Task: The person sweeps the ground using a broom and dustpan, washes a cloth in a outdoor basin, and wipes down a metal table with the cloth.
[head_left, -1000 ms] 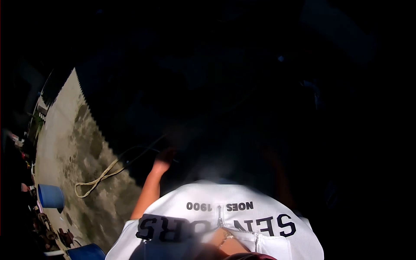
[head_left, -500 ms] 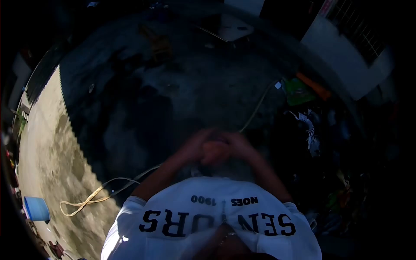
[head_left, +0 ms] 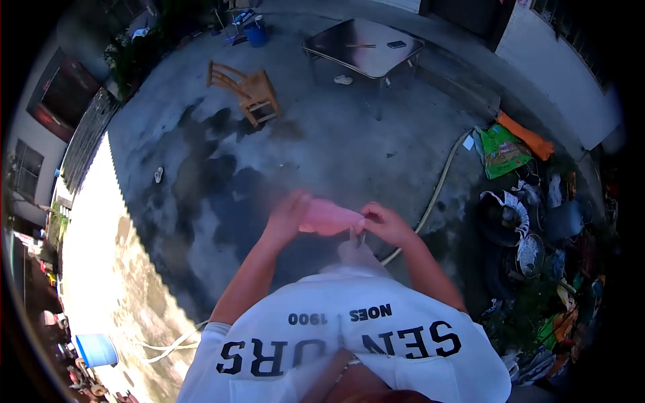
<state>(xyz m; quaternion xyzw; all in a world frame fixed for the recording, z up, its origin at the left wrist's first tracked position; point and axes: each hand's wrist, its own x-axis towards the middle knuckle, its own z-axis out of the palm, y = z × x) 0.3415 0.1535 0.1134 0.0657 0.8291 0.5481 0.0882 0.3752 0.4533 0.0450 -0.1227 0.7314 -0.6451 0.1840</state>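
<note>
A pink cloth-like item (head_left: 328, 217) is stretched between my two hands, in front of the white shirt (head_left: 336, 295). My left hand (head_left: 287, 213) grips its left end, with the fingers partly blurred. At the other end, my right hand (head_left: 381, 221) pinches the narrow tip between thumb and fingers. Part of a shoe or leg shows just below the pink item, too unclear to tell. A pale hose (head_left: 440, 185) runs over the ground to the right of my right hand.
A wooden chair (head_left: 255, 91) and a metal-topped table (head_left: 363, 47) stand ahead. Bags, among them a green one (head_left: 500, 151), and mixed clutter lie along the right. A blue bucket (head_left: 96, 350) sits at the lower left, and another (head_left: 255, 33) stands at the back.
The view has brightened from near black. My hands, apart at first and then together at the middle, are now slightly apart with the pink item stretched between them.
</note>
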